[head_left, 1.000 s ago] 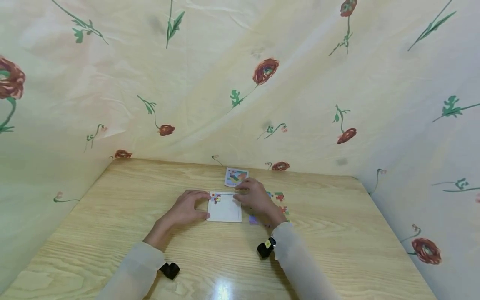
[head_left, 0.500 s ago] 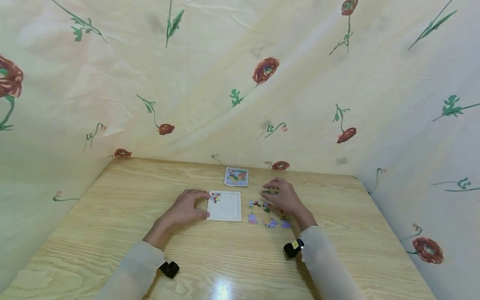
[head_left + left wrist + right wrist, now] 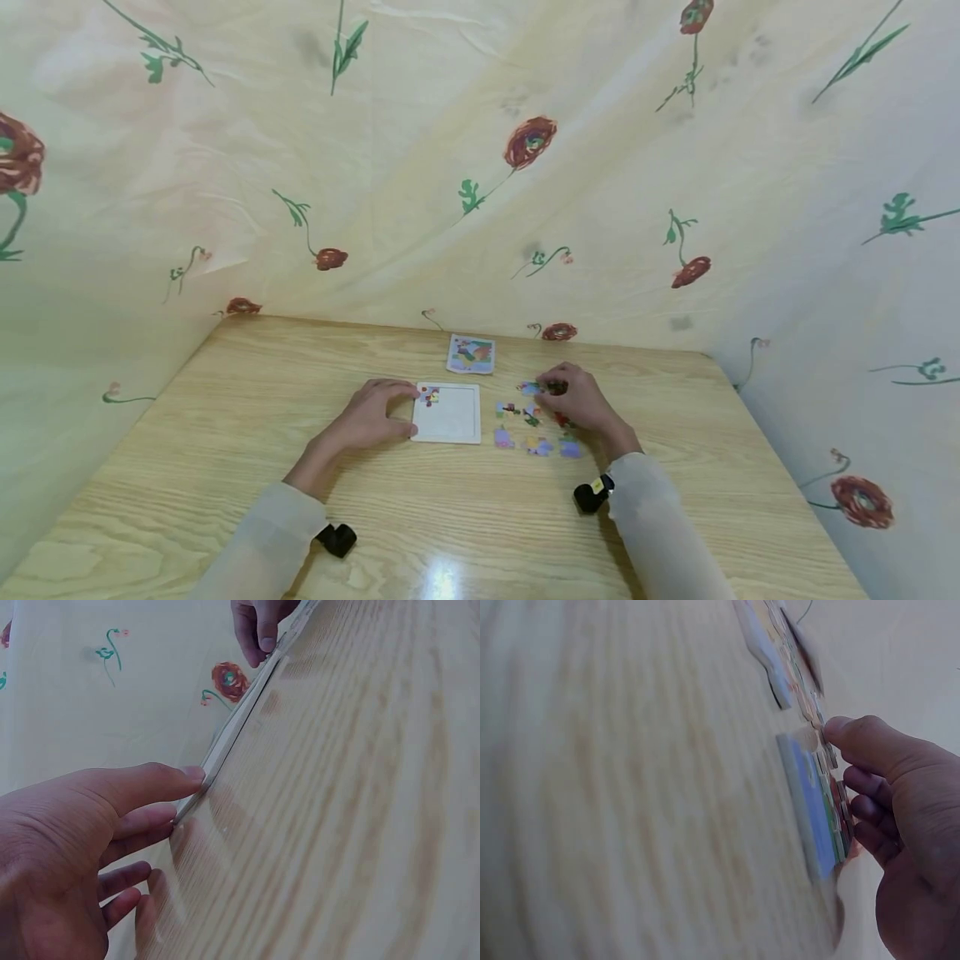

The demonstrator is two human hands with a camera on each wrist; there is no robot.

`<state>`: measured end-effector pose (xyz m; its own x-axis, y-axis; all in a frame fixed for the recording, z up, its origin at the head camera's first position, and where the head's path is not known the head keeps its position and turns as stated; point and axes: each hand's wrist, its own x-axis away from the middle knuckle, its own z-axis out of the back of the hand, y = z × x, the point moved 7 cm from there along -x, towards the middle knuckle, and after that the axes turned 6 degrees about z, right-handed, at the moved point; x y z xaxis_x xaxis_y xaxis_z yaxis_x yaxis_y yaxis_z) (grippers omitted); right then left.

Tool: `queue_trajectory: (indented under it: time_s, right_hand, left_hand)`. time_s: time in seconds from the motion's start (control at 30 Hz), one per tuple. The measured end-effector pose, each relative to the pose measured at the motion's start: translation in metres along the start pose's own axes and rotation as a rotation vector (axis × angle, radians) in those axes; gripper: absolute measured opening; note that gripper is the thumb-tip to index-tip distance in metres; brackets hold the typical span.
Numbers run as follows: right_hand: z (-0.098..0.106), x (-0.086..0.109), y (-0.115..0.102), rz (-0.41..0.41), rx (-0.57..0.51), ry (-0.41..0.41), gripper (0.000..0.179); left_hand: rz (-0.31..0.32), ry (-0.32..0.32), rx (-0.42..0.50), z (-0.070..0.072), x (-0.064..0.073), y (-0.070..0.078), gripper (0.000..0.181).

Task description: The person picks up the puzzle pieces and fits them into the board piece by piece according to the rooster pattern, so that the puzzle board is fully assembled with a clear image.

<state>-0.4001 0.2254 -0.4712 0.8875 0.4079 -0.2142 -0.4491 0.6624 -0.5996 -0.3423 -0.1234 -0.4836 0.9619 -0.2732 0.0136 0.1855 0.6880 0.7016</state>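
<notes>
A white puzzle tray (image 3: 456, 421) lies on the table, with a few joined jigsaw pieces (image 3: 429, 396) in its far left corner. My left hand (image 3: 372, 414) steadies the tray's left edge, fingertips at the far corner and thumb nearer; its fingers look fairly straight in the left wrist view. My right hand (image 3: 581, 400) is over the loose jigsaw pieces right of the tray, thumb and index beside a blue piece (image 3: 528, 388). In the right wrist view its thumb touches or nearly touches a piece; whether it pinches one is unclear. The hand covers some pieces.
A small picture card (image 3: 471, 354) lies behind the tray. Loose purple pieces (image 3: 569, 447) lie nearest the front on the right. The wooden table (image 3: 420, 517) meets a flowered cloth (image 3: 420, 167) at the back and sides.
The right hand has moved from the tray's far right corner rightward to the loose pieces, uncovering the card and several pieces. My left hand has stayed at the tray's edge.
</notes>
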Motion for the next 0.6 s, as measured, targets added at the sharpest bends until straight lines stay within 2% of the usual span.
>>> queue_trajectory:
  time_s: [0.27, 0.6]
  right_hand:
    - [-0.0014, -0.0014, 0.0, -0.007, -0.011, -0.019, 0.031]
    - [-0.0005, -0.0042, -0.0006, -0.029, -0.033, -0.08, 0.03]
  left_hand:
    - [0.017, -0.002, 0.012, 0.0002, 0.0007, -0.0008, 0.054]
    - [0.009, 0.0, 0.01, -0.0006, -0.0001, 0.0002, 0.054]
